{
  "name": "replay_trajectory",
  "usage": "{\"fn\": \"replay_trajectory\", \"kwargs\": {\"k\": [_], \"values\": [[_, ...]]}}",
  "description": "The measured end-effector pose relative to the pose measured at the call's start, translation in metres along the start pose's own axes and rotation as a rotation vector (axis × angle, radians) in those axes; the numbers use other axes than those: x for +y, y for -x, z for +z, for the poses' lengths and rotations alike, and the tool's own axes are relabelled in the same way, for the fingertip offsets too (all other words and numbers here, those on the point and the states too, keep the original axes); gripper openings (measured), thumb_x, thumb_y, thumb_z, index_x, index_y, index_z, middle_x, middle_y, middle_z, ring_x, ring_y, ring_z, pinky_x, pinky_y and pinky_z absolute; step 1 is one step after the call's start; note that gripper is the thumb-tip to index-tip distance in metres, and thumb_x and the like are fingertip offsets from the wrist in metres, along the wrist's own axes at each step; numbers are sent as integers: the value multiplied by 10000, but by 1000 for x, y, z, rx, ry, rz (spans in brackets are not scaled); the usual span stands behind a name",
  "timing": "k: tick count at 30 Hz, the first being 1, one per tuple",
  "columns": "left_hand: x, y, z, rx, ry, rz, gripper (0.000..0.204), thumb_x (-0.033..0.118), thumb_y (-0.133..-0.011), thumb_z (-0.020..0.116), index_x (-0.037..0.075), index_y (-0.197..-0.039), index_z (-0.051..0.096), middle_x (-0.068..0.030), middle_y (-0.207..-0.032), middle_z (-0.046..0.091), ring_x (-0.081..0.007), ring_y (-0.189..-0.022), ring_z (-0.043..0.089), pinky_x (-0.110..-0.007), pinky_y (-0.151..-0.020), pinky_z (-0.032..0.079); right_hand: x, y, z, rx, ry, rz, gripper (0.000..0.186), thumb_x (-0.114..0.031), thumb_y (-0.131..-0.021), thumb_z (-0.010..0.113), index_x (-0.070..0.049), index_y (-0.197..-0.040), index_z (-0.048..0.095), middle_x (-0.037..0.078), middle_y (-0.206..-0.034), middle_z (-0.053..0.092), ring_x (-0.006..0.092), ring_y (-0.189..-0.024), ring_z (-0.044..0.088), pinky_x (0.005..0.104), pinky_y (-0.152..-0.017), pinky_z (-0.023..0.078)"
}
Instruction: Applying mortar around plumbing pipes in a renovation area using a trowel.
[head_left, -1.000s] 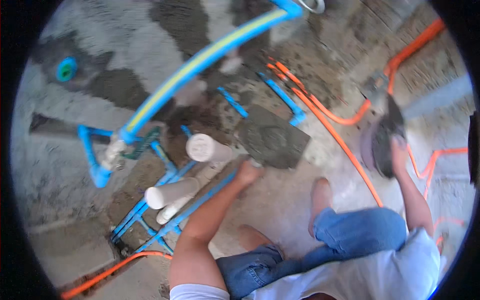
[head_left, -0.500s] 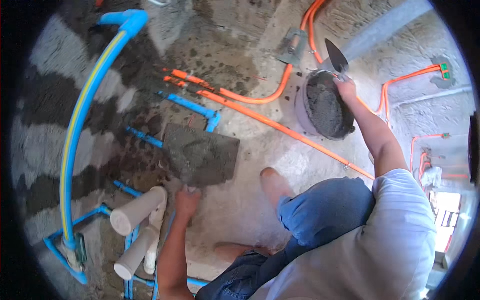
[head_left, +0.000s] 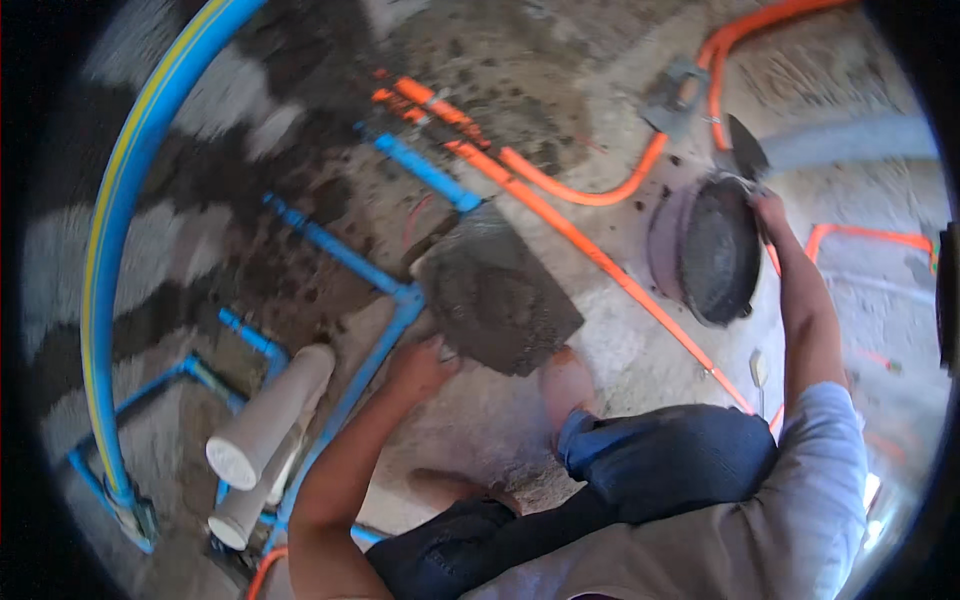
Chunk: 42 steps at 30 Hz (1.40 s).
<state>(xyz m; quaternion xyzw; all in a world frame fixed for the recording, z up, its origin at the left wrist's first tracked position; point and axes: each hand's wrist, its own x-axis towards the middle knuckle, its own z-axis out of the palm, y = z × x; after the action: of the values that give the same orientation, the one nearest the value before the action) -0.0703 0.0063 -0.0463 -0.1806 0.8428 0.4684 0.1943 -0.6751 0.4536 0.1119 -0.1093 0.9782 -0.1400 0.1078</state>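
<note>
The mortar board (head_left: 490,230) is sitting in the middle of the frame, with a wet grey heap of mortar (head_left: 495,300) on top. Its long side is running from upper left to lower right. It is lying up and to the right of my left hand (head_left: 425,368), which is the nearer one. My left fingers are curling closed at the board's lower-left edge and holding it, but I cannot tell just how they are gripping underneath. Over in the upper right, my right hand (head_left: 768,212) is closing its fingers around the trowel (head_left: 746,150), and the blade is pointing up and a bit left. That hand is staying just beside the rim of the round bucket (head_left: 675,240), well apart from the board. A long orange pipe (head_left: 610,262) is running along the floor between the board and the bucket.
</note>
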Motion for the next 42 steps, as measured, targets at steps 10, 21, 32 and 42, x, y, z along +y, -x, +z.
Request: {"fn": "replay_trajectory", "kwargs": {"k": [10, 21, 32, 42], "values": [[-7, 17, -8, -77, -168, -77, 485, 371, -796, 625, -10, -1090, 567, -221, -872, 648, -381, -853, 633, -476, -773, 503, -82, 56, -45, -105, -265, 117, 143, -183, -754, 574, -41, -739, 575, 56, -675, 570, 132, -625, 537, 316, -582, 434], [-30, 58, -28, -70, -124, -13, 515, 344, -793, 652, -43, -1122, 566, -249, -1016, 624, -386, -957, 606, -440, -828, 487, -238, 229, -24, 49, -161, 13, 197, -116, -758, 602, -21, -929, 584, -7, -677, 528, 87, -633, 502, 247, -569, 409], [-51, 131, -39, -151, -333, -64, 422, 321, -722, 679, 39, -1031, 623, -219, -908, 647, -373, -880, 624, -458, -785, 492, -370, 256, -45, 180, -54, -609, 237, -91, -783, 584, 4, -1000, 579, 82, -783, 607, 117, -736, 529, 290, -707, 454], [-56, 202, -2, -185, -258, -160, 369, 329, -737, 660, 72, -1002, 651, -200, -928, 654, -362, -891, 630, -453, -795, 500, -467, 294, 27, -3, 0, -1079, 403, -82, -728, 651, -41, -1122, 575, 250, -769, 619, 418, -761, 614, 423, -688, 493]]}}
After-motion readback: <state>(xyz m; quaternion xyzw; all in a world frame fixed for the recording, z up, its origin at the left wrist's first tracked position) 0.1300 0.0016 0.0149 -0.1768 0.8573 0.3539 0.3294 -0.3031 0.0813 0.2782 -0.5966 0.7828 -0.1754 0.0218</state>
